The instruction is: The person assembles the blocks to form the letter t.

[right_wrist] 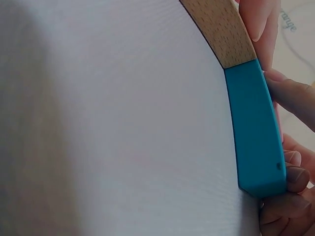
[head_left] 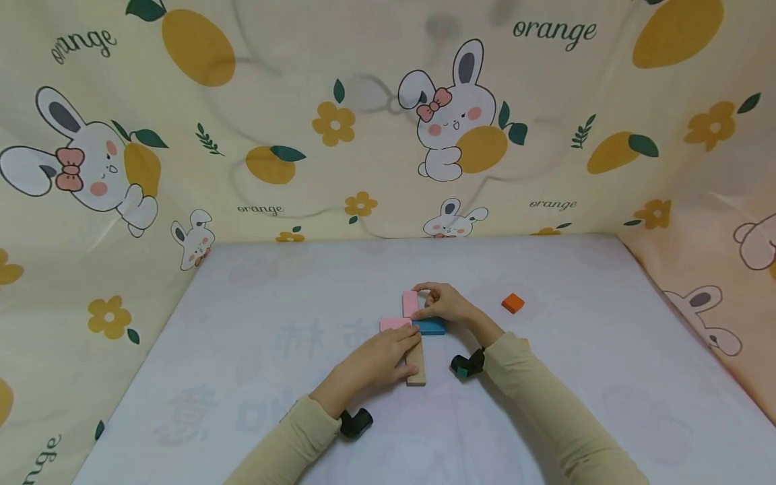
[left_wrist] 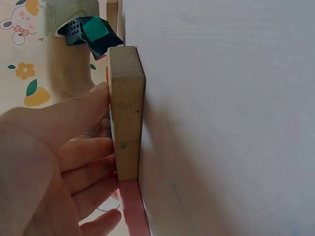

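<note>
Four flat blocks meet in a cross on the table. A natural wood block [head_left: 415,370] points toward me, a blue block [head_left: 432,327] lies to the right, one pink block [head_left: 391,325] to the left and another pink block [head_left: 410,303] at the far side. My left hand [head_left: 377,357] rests over the wood block and the left pink block, fingers extended, its thumb on the wood [left_wrist: 127,118]. With index finger at the far end and thumb near the centre, my right hand [head_left: 447,303] pinches the far pink block. The blue block [right_wrist: 256,128] butts against the wood block in the right wrist view.
An orange block [head_left: 512,303] lies apart on the right side of the table. Behind the right sleeve [head_left: 545,391] peeks a small piece of a yellowish block [head_left: 525,343]. A patterned cloth [head_left: 364,121] with rabbits and oranges rises behind the white tabletop [head_left: 291,289].
</note>
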`<act>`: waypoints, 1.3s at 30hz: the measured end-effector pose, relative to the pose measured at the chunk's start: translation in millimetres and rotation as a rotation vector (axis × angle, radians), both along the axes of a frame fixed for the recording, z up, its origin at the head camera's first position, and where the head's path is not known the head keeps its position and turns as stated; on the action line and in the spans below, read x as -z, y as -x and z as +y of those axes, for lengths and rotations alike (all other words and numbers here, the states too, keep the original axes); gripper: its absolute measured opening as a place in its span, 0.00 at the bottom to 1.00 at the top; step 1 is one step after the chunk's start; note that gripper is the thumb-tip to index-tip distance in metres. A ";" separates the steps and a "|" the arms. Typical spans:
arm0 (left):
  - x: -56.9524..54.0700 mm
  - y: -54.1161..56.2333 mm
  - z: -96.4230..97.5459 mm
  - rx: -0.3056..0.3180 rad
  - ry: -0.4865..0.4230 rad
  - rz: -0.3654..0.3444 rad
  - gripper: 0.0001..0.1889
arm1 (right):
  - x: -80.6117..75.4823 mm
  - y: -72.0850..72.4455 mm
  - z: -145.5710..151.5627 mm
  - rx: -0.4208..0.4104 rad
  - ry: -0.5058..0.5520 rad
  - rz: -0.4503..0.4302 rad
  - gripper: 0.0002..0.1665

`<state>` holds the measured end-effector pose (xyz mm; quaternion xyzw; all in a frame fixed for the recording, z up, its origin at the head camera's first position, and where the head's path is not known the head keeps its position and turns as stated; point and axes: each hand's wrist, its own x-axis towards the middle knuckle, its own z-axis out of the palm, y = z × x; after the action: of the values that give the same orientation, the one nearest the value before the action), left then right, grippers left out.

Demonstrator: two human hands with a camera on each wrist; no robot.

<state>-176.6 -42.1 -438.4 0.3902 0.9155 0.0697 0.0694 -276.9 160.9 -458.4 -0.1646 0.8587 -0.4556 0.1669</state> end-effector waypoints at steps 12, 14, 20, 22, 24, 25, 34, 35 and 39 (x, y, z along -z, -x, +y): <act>1.3 1.0 -0.2 0.005 0.006 0.012 0.32 | -0.3 1.2 2.2 0.012 -0.002 -0.028 0.34; 1.6 1.1 -0.2 0.007 0.011 0.019 0.31 | 0.3 1.9 2.3 0.011 -0.016 -0.020 0.33; 1.2 1.0 -0.4 0.011 0.004 0.024 0.32 | 0.4 2.6 1.4 0.015 -0.049 0.000 0.32; 0.7 1.1 -0.5 0.009 0.003 0.020 0.31 | 0.0 2.4 0.9 0.021 -0.053 -0.002 0.32; 0.4 1.3 -0.4 0.008 0.007 0.027 0.31 | -0.7 1.9 0.3 0.028 -0.056 -0.007 0.32; 0.6 1.3 -0.5 0.008 0.009 0.031 0.31 | -0.8 1.8 0.1 0.031 -0.056 -0.010 0.32; 0.6 2.7 -0.7 0.009 -0.009 0.023 0.31 | 0.4 2.6 0.6 0.026 -0.039 -0.013 0.32; 0.6 2.7 -0.6 0.008 -0.010 0.020 0.31 | 0.4 2.7 0.6 0.024 -0.037 -0.013 0.32; 0.6 2.4 -0.7 0.008 -0.014 0.016 0.31 | -1.1 1.7 0.2 0.029 -0.036 -0.022 0.32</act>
<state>-179.0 -42.8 -438.9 0.3947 0.9140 0.0727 0.0593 -278.6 161.1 -457.4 -0.1442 0.8673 -0.4441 0.1726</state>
